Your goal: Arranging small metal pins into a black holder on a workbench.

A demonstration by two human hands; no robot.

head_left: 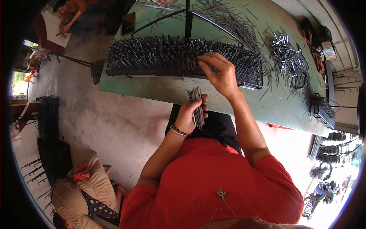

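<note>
A bundle of thin grey metal rods [196,110] rests in my left hand [187,117], thumb across it and fingers wrapped round, just off the table's near edge. My right hand [220,72] reaches over a long black perforated rack [249,78], thumb and forefinger pinched together at its rods; whatever is between the fingertips is too small to make out. Dark metal rods [152,53] stand upright, densely packed, through most of the rack. Toward its right end, bare holes show. The rack lies lengthwise along the front of the green table [160,89], with a black frame rising behind.
Loose rods [225,17] lie scattered behind the rack, and a shiny pile [289,63] sits to the right. A smaller black rack [323,110] stands at the table's right corner. Hooked bars [72,59] jut out left. One person sits lower left, another is far upper left.
</note>
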